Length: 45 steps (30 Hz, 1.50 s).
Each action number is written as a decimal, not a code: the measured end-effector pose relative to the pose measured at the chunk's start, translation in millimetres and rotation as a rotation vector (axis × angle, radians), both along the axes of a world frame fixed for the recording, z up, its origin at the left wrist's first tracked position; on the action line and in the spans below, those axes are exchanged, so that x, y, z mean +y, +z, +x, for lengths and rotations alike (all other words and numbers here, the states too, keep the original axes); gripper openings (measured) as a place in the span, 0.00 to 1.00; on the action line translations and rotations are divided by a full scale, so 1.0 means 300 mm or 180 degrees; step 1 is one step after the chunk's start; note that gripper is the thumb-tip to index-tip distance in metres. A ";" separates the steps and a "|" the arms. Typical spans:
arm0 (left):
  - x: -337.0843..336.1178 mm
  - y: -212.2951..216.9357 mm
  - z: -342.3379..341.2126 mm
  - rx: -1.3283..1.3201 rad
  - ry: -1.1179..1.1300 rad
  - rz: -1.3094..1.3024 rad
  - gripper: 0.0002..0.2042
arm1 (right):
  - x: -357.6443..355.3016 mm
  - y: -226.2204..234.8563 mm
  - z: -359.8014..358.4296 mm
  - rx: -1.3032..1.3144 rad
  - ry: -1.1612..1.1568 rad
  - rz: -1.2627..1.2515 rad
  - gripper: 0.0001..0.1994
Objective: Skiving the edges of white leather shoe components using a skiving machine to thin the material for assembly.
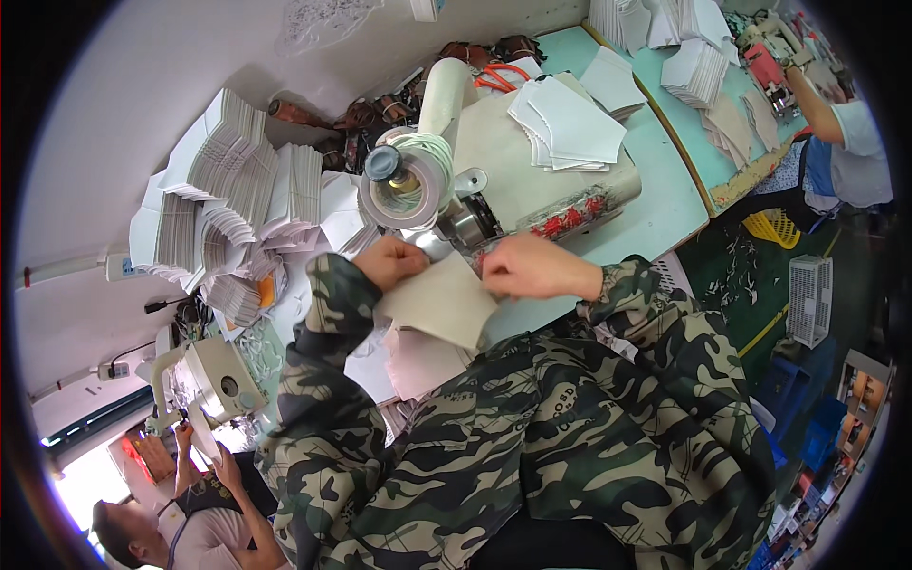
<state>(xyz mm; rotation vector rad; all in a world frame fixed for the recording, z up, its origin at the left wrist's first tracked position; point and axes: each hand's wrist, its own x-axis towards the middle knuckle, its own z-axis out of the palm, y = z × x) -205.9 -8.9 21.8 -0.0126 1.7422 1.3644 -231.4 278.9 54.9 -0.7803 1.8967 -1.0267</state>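
Observation:
My left hand (389, 262) pinches the upper left edge of a flat, cut beige sheet piece (445, 302). At the piece's right corner, my right hand (534, 267) is closed with fingers curled down; its fingertips are partly hidden. Between the hands, the far edge of the piece meets the metal working head (464, 228) of a beige bench machine (489, 142). Under the held piece lies a pinkish sheet piece (425, 363), partly covered. Several white cut pieces (570, 123) rest fanned out on top of the machine.
Tall stacks of white pieces (217, 157) stand at the left by the wall. A lamp-like round fitting with coiled cord (408, 185) rises over the machine. A co-worker (214, 518) handles a piece at another machine, lower left; another person (850, 142) works far right. A grey crate (809, 299) is on the floor.

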 end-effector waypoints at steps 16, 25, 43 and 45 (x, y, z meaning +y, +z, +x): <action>0.045 -0.034 0.451 0.2534 -0.1217 -0.2657 0.17 | 0.259 0.143 -0.314 0.3667 -0.0938 0.0895 0.23; 0.075 -0.039 0.576 0.3176 -0.0671 -0.2793 0.25 | 0.242 0.017 -0.305 0.3521 -0.1729 0.1166 0.36; 0.088 -0.057 0.587 0.2957 -0.0446 -0.2648 0.20 | -0.213 0.400 -0.078 0.2481 -0.1856 -0.1991 0.18; 0.081 -0.065 0.599 0.2904 -0.0429 -0.2595 0.19 | -0.208 0.386 -0.081 0.2857 -0.1676 -0.1973 0.16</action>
